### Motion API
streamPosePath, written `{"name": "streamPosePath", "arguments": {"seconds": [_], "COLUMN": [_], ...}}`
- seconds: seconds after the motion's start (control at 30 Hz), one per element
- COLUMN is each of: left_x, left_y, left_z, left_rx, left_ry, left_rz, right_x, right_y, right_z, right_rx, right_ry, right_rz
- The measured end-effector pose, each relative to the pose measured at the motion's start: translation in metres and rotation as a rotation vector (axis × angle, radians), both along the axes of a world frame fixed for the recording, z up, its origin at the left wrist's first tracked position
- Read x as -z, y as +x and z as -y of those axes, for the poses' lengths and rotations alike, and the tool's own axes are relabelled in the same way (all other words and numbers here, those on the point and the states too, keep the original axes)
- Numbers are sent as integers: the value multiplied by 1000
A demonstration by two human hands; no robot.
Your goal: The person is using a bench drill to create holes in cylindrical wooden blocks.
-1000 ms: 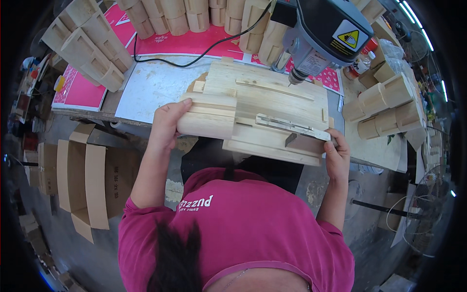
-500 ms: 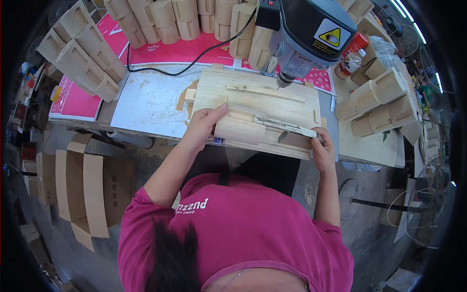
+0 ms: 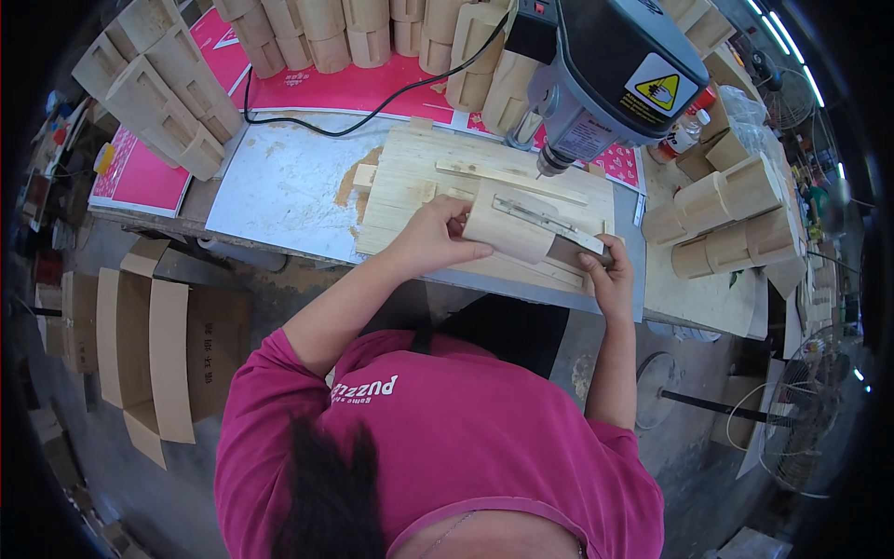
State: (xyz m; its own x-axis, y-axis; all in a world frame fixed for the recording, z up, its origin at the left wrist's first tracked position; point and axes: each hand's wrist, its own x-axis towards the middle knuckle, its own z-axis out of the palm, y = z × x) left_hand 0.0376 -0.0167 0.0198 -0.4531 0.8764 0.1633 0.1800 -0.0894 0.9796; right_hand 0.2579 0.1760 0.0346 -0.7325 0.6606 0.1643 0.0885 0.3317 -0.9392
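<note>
A pale wooden half-round block (image 3: 507,229) with a slot in its top is tilted above the wooden board (image 3: 396,210). Its left end is gripped by my left hand (image 3: 436,237), thumb at the near side and fingers on the far side. My right hand (image 3: 610,278) pinches the right end of a flat jig-like piece, made of a light slotted strip (image 3: 589,244) and a dark plate (image 3: 566,253). That strip reaches along the block's slot; how deep the plate goes inside is hidden. The drill press (image 3: 629,70) stands just beyond, its chuck (image 3: 556,162) above the board.
A thin wooden batten (image 3: 507,182) is fixed across the board. Similar wooden blocks stand at the back (image 3: 368,33), far left (image 3: 168,102) and right (image 3: 726,200). A black cable (image 3: 372,116) crosses the table. An open carton (image 3: 172,359) is on the floor at left.
The block has moved right along the strip, toward my right hand, and tilted more. My left hand has shifted right with it. The strip's left end now lies farther along the block's slot.
</note>
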Motion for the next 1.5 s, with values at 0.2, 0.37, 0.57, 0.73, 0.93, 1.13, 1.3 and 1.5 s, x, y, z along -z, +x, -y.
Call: {"name": "streamPosePath", "arguments": {"seconds": [0.2, 0.37, 0.57, 0.73, 0.93, 1.13, 1.3, 1.5], "left_x": [11, 19, 25, 21, 24, 25, 28, 24], "left_y": [-5, -18, -38, -43, -44, -44, -46, -45], "left_z": [-8, -24, -14, -12, -14, -11, -11, -12], "left_rx": [-212, -253, -213, -128, -121, -125, -130, -110], "left_ry": [-68, -110, -71, -93, -53, -120, -85, -73], "left_rz": [-842, -794, -778, -736, -798, -803, -819, -825], "right_x": [1, -6, -14, -56, -190, -182, -185, -124], "right_y": [-9, -38, -53, -45, -73, -119, -89, -50], "right_z": [-28, -45, -31, -45, -59, -80, -7, 32], "right_rx": [121, 162, 90, 13, 276, 218, 460, 372], "right_ry": [445, 724, 398, 418, 652, 799, 998, 792], "right_rz": [40, 66, 75, 154, -284, -234, -193, -225]}}
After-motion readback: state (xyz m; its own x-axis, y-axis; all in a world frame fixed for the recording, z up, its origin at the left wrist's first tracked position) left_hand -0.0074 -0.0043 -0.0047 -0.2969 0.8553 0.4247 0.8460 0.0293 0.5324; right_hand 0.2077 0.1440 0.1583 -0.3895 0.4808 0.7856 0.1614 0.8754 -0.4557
